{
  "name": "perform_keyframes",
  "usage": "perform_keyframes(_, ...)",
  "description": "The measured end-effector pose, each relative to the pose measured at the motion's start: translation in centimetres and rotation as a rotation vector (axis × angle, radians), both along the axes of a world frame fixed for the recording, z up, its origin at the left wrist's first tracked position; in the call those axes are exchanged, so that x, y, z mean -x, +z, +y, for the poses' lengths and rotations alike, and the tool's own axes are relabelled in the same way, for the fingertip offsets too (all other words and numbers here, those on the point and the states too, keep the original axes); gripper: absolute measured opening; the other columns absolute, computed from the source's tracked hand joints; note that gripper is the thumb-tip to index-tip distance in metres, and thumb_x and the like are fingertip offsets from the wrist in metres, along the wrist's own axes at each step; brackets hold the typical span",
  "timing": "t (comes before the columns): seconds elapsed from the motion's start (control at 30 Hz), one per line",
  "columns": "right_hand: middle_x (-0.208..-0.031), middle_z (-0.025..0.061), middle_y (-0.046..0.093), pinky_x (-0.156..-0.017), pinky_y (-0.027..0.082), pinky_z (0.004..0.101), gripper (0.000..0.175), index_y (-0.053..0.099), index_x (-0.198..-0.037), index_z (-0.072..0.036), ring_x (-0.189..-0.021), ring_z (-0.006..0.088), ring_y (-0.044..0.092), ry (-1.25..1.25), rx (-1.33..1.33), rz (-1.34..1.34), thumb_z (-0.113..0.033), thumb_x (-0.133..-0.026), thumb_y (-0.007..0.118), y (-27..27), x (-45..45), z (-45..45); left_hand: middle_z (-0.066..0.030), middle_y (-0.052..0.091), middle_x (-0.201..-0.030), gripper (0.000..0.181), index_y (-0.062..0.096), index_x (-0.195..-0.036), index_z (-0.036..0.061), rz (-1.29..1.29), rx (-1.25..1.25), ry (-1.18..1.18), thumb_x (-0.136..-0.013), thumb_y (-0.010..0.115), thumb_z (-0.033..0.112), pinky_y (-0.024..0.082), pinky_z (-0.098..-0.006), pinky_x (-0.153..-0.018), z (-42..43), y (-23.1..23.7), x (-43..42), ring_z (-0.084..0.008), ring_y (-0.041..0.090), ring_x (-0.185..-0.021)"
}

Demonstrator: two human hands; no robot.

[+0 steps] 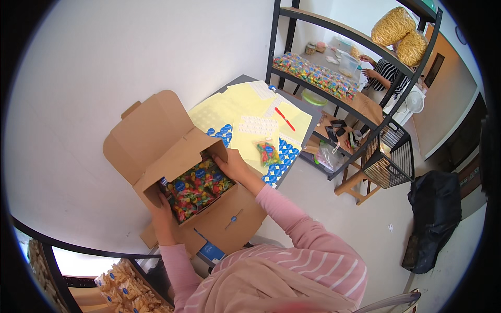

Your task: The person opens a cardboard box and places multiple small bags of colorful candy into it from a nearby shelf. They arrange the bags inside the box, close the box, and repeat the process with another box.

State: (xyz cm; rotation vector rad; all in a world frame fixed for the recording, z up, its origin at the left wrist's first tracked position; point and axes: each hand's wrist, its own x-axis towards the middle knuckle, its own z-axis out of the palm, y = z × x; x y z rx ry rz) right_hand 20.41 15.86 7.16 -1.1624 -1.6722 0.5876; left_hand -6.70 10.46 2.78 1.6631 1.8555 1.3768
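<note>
Before me is a brown cardboard box (156,129) with its lid flap up and its front flap folded out towards me. Clear packets of colourful snacks (195,187) with round blue stickers fill it. My left hand (161,209) grips the box's left end, fingers partly hidden by a side flap. At the opposite end, my right hand (233,166) holds the side flap, with the thumb near the opening. A single small snack packet (267,152) lies on the table, apart from both hands.
Yellow sticker sheets (219,99) and a red pen (285,119) lie on the grey table (313,125). Behind stands a black metal shelf (328,90) with more packets. A black plastic basket (389,152) sits on a wooden stool (352,187). Another person's hands (368,66) are beyond the shelf.
</note>
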Motion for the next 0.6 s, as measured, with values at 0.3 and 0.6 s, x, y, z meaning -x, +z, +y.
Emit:
perform_keyframes(0.3,-0.111,0.0183,0.057,-0.085,0.046,0.0341,0.047,0.048,-0.12,-0.003,-0.102,0.0291,0.058,-0.084,-0.193,0.037,0.0,-0.076,0.062,0.6,0.4,-1.7,-0.0146,0.044,-0.132,0.051,0.039,-0.129,0.0023,-0.139,-0.276,-0.221,-0.082,0.057,0.008,0.032,-0.0367,-0.101,-3.0,4.9,-2.6,-0.0324,0.041,-0.122)
perform_keyframes(0.6,-0.116,0.0129,0.057,-0.094,0.042,0.0373,0.035,0.06,-0.102,-0.002,-0.11,0.0318,0.053,0.176,-0.129,-0.113,0.003,-0.069,0.052,0.8,-2.0,-6.1,-0.014,0.045,-0.129,0.055,0.047,-0.12,0.0058,0.04,-0.177,-0.404,-0.071,0.069,0.016,0.024,-0.0428,-0.107,-6.6,4.8,-2.1,-0.0334,0.032,-0.129)
